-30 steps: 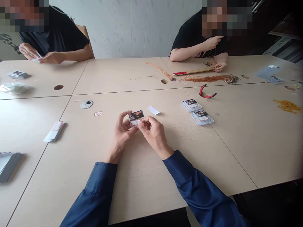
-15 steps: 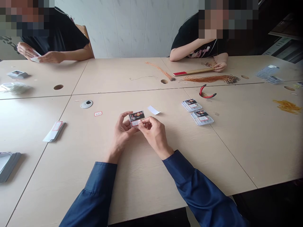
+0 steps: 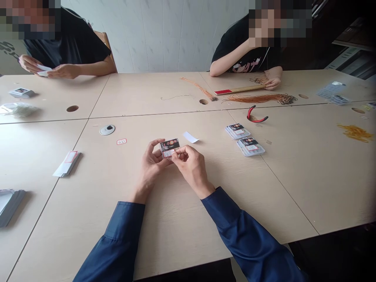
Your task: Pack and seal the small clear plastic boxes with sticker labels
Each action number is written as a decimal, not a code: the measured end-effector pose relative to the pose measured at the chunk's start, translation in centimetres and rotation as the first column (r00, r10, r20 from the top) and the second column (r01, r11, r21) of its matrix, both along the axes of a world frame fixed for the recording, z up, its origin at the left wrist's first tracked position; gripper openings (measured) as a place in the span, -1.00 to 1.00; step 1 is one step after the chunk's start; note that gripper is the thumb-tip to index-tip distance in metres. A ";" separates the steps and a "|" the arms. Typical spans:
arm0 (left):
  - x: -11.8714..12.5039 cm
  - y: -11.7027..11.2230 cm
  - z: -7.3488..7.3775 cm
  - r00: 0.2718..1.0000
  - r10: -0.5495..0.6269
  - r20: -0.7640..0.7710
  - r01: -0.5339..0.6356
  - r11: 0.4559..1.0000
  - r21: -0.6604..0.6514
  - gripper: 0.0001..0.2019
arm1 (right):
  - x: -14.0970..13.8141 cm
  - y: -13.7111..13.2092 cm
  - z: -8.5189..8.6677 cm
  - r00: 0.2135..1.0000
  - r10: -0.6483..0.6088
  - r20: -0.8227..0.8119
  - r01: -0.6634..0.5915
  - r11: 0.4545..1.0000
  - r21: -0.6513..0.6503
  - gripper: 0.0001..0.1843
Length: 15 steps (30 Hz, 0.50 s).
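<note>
A: Pale panelled wall at the back, wide wood-toned counter in front of you, two co-workers across it. Where is the thing you are handling?

B: Straight ahead of you, just above the counter and between your hands: a small flat box, black print facing you, a red-bordered sticker along its near edge.

A: And your left hand?

B: It is clamped on the box's left end, forefinger along the far edge and thumb near the close one.

A: Your right hand?

B: Its thumb and forefinger are together at the near right corner, touching the sticker's right end. I cannot tell whether they grip the box too or only press the sticker.

A: So which hand is nearer?

B: Neither; both touch it, from opposite sides. The box lies to the right of your left palm and ahead and left of your right wrist. Its far edge runs left to right, rising slightly rightward. Your fingers hide part of it, so I cannot tell which side is longer.

A: What is around?

B: A white slip lies just beyond your right fingers. Two box stacks, a farther one and a closer one, sit well to the right, on your right hand's side. A loose label lies to your left hand's left.
</note>
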<state>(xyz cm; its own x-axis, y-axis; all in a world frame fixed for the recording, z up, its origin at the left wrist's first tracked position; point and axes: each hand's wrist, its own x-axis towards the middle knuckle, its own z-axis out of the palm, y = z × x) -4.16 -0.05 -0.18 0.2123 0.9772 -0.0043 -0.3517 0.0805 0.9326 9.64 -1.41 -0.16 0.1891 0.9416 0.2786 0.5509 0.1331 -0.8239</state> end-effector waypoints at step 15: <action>0.2 0.1 0.3 1.000 0.021 0.024 -0.020 1.000 -0.024 -0.38 | -0.1 0.1 -0.2 1.000 -0.012 -0.025 0.013 1.000 0.008 -0.88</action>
<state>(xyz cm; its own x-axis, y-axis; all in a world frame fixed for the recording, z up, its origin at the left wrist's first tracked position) -3.92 0.02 0.16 0.1928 0.9810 -0.0225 -0.3759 0.0950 0.9218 9.52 -1.34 -0.35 0.2078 0.9370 0.2810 0.5322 0.1327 -0.8362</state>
